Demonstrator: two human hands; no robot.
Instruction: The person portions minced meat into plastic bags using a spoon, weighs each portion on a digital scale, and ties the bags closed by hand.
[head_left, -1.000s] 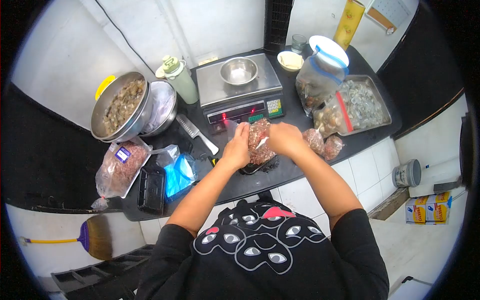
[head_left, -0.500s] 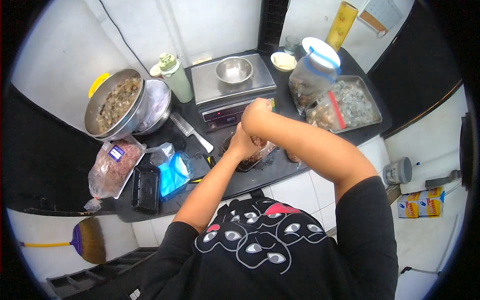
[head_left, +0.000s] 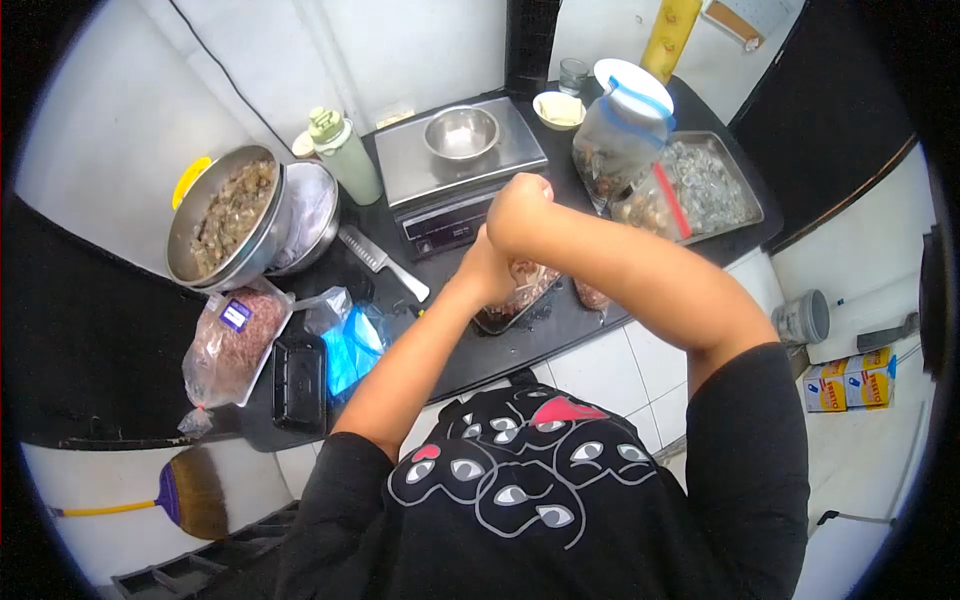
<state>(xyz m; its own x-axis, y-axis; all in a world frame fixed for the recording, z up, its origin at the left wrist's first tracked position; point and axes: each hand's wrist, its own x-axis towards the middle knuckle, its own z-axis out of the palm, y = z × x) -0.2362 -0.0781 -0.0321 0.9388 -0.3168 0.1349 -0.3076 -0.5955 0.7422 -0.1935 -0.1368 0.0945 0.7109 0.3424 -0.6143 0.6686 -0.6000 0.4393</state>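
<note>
Close in front of me on the dark table sits a black tray (head_left: 505, 322) of reddish ground meat (head_left: 530, 285). My left hand (head_left: 487, 275) is at the tray's left side, its fingers curled inward and partly hidden. Just above and beyond it, my right hand (head_left: 521, 208) is closed, with the wrist sharply bent. Whatever it grips is concealed by the hand itself. Behind both hands stands a digital scale (head_left: 400, 180) with a small steel bowl (head_left: 461, 133) on its plate. A white-handled knife (head_left: 385, 263) lies left of the hands.
At left are steel bowls (head_left: 222, 215) of greyish food, bagged ground meat (head_left: 240, 335), an empty black tray (head_left: 299, 380) and a blue packet (head_left: 354, 350). A green bottle (head_left: 345, 160) stands behind. Zip bags (head_left: 620, 150) and a metal tray (head_left: 755, 215) occupy the right side.
The view has shifted slightly, so more of the meat and the packet at its right shows. Both hands stay together over the tray, the right one slightly higher in view.
</note>
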